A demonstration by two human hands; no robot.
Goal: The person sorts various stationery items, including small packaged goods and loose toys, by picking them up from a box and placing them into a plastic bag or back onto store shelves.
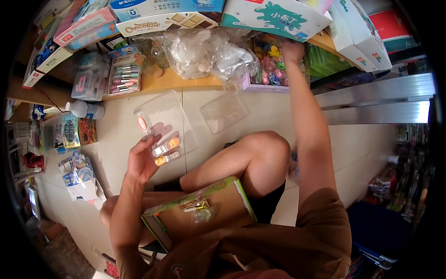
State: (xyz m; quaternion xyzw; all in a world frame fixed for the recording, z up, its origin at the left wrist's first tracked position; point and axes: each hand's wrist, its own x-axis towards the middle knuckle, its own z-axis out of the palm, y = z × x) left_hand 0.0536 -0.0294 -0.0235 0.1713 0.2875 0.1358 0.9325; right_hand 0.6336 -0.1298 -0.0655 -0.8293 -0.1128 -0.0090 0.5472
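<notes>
My left hand [143,158] grips a clear plastic box [170,111] by its near end, above the tiled floor. Inside lie a few small white-and-orange items [166,150], too small to name, and an oval red-and-white sticker [141,122] marks one side. At the shelf, my right hand [293,52] reaches into a lilac box [266,88] of small colourful figurines [270,69]. Its fingers are partly hidden, so I cannot tell whether they hold anything. On my lap rests an open green-edged cardboard box [223,212] with small wrapped pieces [200,207] in it.
A clear plastic lid or tray [224,112] lies on the floor. Plastic-wrapped white figures [191,54] and a box of pens [124,76] stand on the wooden shelf [202,83]. A white bottle [85,109] is at left; metal rails [376,101] extend at right.
</notes>
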